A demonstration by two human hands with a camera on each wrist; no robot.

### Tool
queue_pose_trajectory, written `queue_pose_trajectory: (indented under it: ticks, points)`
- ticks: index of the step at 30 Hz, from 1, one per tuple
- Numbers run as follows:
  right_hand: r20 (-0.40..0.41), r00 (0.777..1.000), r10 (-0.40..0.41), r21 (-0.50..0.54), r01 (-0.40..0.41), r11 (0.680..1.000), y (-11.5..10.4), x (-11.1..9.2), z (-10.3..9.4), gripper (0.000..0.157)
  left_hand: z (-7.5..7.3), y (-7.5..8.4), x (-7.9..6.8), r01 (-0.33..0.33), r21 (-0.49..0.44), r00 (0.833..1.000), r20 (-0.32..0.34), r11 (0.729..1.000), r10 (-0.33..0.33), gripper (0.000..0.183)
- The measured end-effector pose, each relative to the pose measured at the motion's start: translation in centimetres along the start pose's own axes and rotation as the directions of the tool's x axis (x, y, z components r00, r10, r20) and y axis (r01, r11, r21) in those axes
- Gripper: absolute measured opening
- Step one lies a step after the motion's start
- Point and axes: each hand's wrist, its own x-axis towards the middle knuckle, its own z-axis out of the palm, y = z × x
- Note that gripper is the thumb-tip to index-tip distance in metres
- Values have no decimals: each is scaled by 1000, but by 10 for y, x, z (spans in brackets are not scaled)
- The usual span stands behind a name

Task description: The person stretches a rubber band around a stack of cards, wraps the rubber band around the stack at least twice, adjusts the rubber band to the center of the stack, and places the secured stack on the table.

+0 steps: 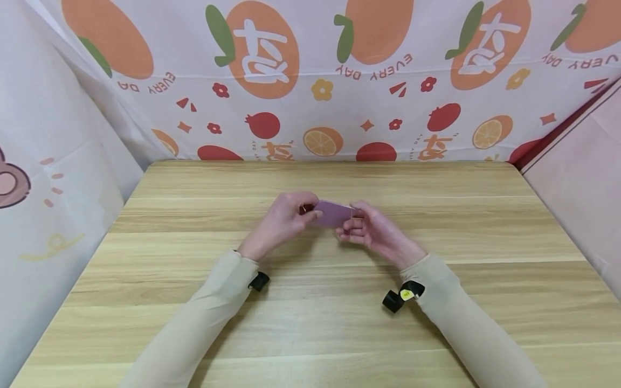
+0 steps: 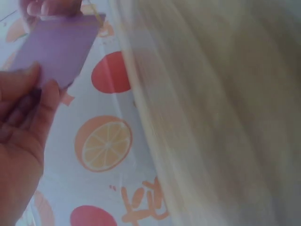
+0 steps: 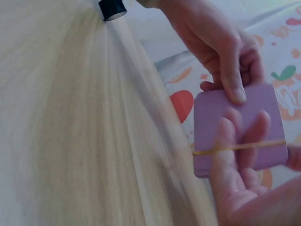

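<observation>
A flat purple square stack with rounded corners (image 1: 333, 214) is held up above the table between both hands. My left hand (image 1: 286, 218) pinches its left end, thumb on the near face and fingers behind, as the left wrist view also shows. A thin yellow rubber band (image 3: 201, 152) crosses the stack near its other end. My right hand (image 1: 378, 231) is at that end, its fingers (image 3: 227, 155) lying along the face where the band crosses them and its thumb near the edge. In the left wrist view the band (image 2: 96, 15) stands out past the stack's corner.
The wood-grain table (image 1: 310, 323) runs under both forearms. A fruit-print cloth (image 1: 320, 118) hangs behind its far edge, and pale cloths (image 1: 58, 118) stand at the sides. Black wrist-camera mounts (image 1: 394, 300) are strapped at both cuffs.
</observation>
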Motion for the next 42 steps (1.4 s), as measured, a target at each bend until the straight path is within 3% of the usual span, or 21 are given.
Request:
queue_pose_trajectory:
  ticks: [3, 7, 9, 12, 15, 18, 23, 27, 30, 35, 38, 42]
  points:
    - [-30, 995, -90, 41, 91, 995, 4, 1, 6, 28, 2, -2, 1, 114, -17, 992, -46, 993, -114, 10]
    - [-63, 979, -193, 34, 195, 980, 9, 1, 14, 33, 1, -7, 3, 259, -134, 958, -94, 957, -272, 11]
    - [-88, 963, -254, -1, 255, 967, 11, 1, 18, 39, 0, -9, 4, 312, -242, 934, -99, 919, -343, 7]
    - [-105, 929, -356, -87, 348, 934, 12, 1, 23, 42, -1, -10, 5, 359, -420, 898, -89, 834, -431, 7]
    - [-99, 897, -431, -184, 409, 894, 13, -1, 26, 36, -3, -9, 6, 372, -544, 866, -89, 753, -492, 9]
    - [-80, 883, -463, -278, 426, 861, 13, -2, 27, 27, -4, -9, 7, 374, -578, 845, -109, 725, -523, 9]
    - [-64, 858, -510, -398, 447, 801, 14, -4, 27, 22, -5, -11, 7, 388, -574, 833, -117, 721, -541, 12]
    - [-35, 842, -538, -446, 468, 763, 13, -6, 29, 22, -6, -13, 7, 422, -574, 817, -96, 702, -569, 12]
    - [-26, 839, -544, -457, 474, 753, 13, -8, 30, 22, -7, -14, 6, 434, -570, 814, -84, 698, -575, 11]
    - [-23, 823, -568, -459, 496, 737, 12, -9, 31, 21, -7, -11, 6, 434, -550, 822, -82, 713, -564, 9]
    - [-7, 792, -611, -454, 542, 707, 12, -9, 30, 20, -6, -11, 6, 434, -543, 824, -82, 719, -560, 8]
    - [32, 716, -697, -449, 633, 630, 12, -13, 31, 19, -6, -12, 5, 441, -528, 815, -102, 726, -570, 7]
